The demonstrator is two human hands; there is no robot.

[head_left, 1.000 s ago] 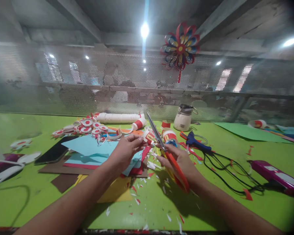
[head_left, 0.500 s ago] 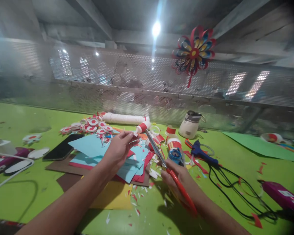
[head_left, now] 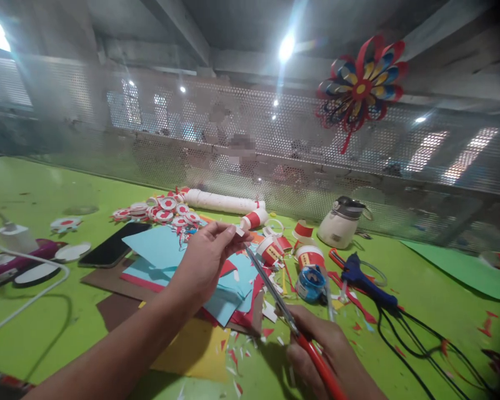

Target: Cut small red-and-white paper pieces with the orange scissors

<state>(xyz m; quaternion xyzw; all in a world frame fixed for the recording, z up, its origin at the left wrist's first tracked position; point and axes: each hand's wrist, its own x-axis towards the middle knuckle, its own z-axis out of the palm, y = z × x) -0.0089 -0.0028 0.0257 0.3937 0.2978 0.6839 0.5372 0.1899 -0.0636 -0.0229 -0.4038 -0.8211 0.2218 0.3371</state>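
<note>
My left hand (head_left: 210, 253) pinches a small white paper piece (head_left: 239, 231) between thumb and fingers, above a stack of light blue sheets (head_left: 154, 248). My right hand (head_left: 316, 344) grips red-handled scissors (head_left: 277, 297), whose blades point up and left toward the paper piece, with the tips just below my left fingertips. The blades look closed or nearly so. Behind the scissors lie cut red and white paper cups (head_left: 270, 250) and a blue tape roll (head_left: 310, 283). Paper scraps (head_left: 270, 311) are scattered under and beside the scissors.
A black phone (head_left: 113, 244) and a white charger (head_left: 19, 239) lie left. Round red-and-white pieces (head_left: 166, 210) and a long white roll (head_left: 223, 201) sit behind. Right are a blue glue gun (head_left: 366, 283) with black cord, a cream jug (head_left: 340, 223) and a green sheet (head_left: 462, 272).
The view has shifted left, so most things appear further right. The scissors' tips are now lower relative to my left fingertips, and the white piece in my left hand shows more clearly.
</note>
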